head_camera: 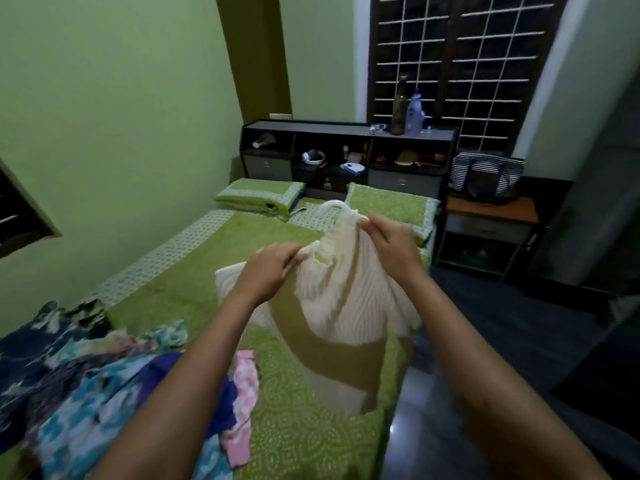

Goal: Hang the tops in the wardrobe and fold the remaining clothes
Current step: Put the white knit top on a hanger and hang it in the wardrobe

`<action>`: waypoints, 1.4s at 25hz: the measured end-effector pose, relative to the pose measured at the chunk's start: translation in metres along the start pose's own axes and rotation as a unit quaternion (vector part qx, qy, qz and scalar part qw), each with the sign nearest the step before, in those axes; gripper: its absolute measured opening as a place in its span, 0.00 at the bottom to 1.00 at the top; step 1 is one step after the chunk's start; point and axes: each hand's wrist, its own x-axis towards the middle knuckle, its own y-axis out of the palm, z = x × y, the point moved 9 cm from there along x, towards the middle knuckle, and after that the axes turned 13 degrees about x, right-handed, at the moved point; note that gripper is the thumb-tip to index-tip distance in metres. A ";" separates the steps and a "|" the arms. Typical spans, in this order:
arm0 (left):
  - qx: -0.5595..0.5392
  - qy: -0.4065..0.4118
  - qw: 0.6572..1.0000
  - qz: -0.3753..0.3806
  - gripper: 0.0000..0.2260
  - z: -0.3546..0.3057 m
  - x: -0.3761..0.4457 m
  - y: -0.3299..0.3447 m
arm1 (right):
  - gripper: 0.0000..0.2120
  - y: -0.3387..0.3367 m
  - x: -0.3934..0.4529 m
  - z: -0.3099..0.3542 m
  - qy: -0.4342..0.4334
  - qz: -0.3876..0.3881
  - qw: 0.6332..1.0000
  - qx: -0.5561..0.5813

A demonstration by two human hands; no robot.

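home bedroom, green-covered bed [194, 289], pillows [259, 195], headboard shelves [346, 133]

Bare bedspread [194, 289] lies open ahead-left of my hands; the heap of clothes [86, 375] crowds my left arm, and pillows [259, 195] block the far end.

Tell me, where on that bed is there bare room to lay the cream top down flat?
The bare bedspread between the pillows and the clothes pile is free, left of the cream top that both hands grip on a hanger. The near left corner is crowded with clothes.
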 end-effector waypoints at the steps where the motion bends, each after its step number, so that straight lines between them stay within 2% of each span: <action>1: -0.018 -0.010 1.000 -0.009 0.14 -0.010 0.015 0.006 | 0.12 -0.007 0.008 -0.003 -0.001 0.032 0.998 -0.049; 3: -0.089 -0.050 0.994 -0.033 0.15 -0.024 0.048 0.014 | 0.13 -0.039 0.015 -0.034 0.047 0.099 0.978 -0.180; 4: -0.122 -0.065 0.990 -0.040 0.16 -0.029 0.062 0.018 | 0.14 -0.066 0.016 -0.056 0.076 0.109 0.970 -0.202; 5: -0.149 -0.069 0.985 -0.049 0.17 -0.038 0.077 0.022 | 0.16 -0.100 0.018 -0.074 0.090 0.087 0.973 -0.196; 7: -0.180 -0.043 0.981 -0.061 0.18 -0.069 0.108 0.029 | 0.22 -0.179 0.021 -0.100 0.088 -0.024 0.987 -0.135; 8: -0.188 -0.024 0.980 -0.065 0.16 -0.087 0.123 0.033 | 0.21 -0.214 0.022 -0.119 0.093 -0.054 0.989 -0.101; 11: -0.186 0.005 0.980 -0.068 0.15 -0.136 0.167 0.050 | 0.10 -0.269 0.016 -0.165 0.160 -0.018 0.987 -0.005; 13: -0.181 0.014 0.981 -0.072 0.18 -0.167 0.197 0.065 | 0.10 -0.298 0.014 -0.183 0.156 -0.028 0.987 -0.038; 17: -0.190 0.044 0.979 -0.057 0.17 -0.222 0.241 0.089 | 0.08 -0.363 0.014 -0.208 0.135 -0.172 0.975 -0.023; 19: -0.179 0.063 0.981 -0.037 0.15 -0.253 0.261 0.103 | 0.07 -0.385 0.024 -0.212 0.121 -0.197 0.972 -0.040; 22: -0.131 0.116 0.984 -0.018 0.19 -0.302 0.298 0.130 | 0.07 -0.397 0.055 -0.203 0.059 -0.202 0.977 -0.039; 24: -0.138 0.129 0.982 -0.022 0.21 -0.321 0.323 0.143 | 0.08 -0.401 0.074 -0.208 0.048 -0.194 0.979 -0.045; 28: -0.207 0.121 0.970 -0.045 0.16 -0.336 0.383 0.168 | 0.12 -0.425 0.095 -0.268 0.142 -0.099 0.971 -0.164; 31: -0.212 0.138 0.966 -0.053 0.16 -0.345 0.441 0.189 | 0.10 -0.445 0.124 -0.303 0.181 -0.045 0.977 -0.107; 33: -0.219 0.147 0.963 -0.049 0.17 -0.348 0.488 0.204 | 0.15 -0.461 0.154 -0.326 0.199 -0.013 0.970 -0.140; 35: -0.238 0.163 0.956 -0.051 0.19 -0.352 0.533 0.211 | 0.20 -0.483 0.185 -0.346 0.197 -0.028 0.955 -0.222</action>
